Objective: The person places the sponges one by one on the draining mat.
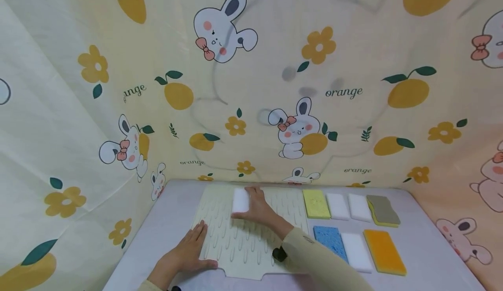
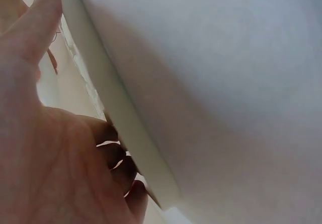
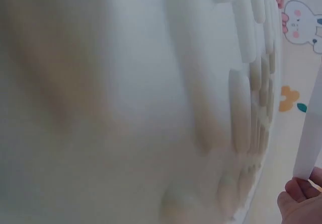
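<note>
A cream board (image 1: 251, 238) with rows of long raised ribs lies flat before me, its front edge notched. Near its far side my right hand (image 1: 257, 208) grips a white sponge block (image 1: 241, 200) between thumb and fingers. The right wrist view catches the sponge (image 3: 308, 128) edge-on, with fingers (image 3: 302, 199) at its lower end, and the ribs (image 3: 240, 110) close up. My left hand (image 1: 190, 249) rests on the board's left edge, fingers extended and thumb by the front corner. In the left wrist view, the left hand (image 2: 55, 148) lies along the board's thick side edge (image 2: 118, 98).
Sponges stand in two rows right of the board: yellow (image 1: 316, 204), white (image 1: 338, 206), another white (image 1: 359, 207) and grey-topped (image 1: 384, 210) behind; blue (image 1: 330, 241), white (image 1: 356, 251) and orange (image 1: 385, 251) in front. Printed cloth (image 1: 267, 77) walls the table (image 1: 428, 251).
</note>
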Demonstrator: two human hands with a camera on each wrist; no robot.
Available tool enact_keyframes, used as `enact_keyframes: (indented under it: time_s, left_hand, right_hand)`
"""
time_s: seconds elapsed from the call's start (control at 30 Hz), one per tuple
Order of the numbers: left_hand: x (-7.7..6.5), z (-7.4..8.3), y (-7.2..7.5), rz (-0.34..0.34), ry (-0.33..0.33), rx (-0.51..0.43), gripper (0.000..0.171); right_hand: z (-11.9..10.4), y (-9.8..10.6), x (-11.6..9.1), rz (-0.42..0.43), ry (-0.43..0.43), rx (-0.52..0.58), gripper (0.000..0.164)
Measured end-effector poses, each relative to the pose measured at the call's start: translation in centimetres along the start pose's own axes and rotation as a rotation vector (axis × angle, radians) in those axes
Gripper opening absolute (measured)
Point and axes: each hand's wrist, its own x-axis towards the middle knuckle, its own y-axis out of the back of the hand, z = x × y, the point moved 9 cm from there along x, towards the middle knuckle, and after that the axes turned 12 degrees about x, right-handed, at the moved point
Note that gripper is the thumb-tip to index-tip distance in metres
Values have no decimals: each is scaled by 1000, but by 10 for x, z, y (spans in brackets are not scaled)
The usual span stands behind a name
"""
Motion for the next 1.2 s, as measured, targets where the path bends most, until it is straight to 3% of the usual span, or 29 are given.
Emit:
enact_keyframes:
  time_s: [0.5,0.97,1.2]
  left_hand:
    - [-5,3,4,-10,-7,3,127]
    - [-6,8,8,-4,-6,-5,127]
    - [-5,7,7,-19,-7,-5,128]
  right_hand:
    - [-5,-29,21,-44,-37,-45,116]
    - [9,-42,38,-37,-123,-21,120]
    - [9,-46,47,-17,-123,-1,117]
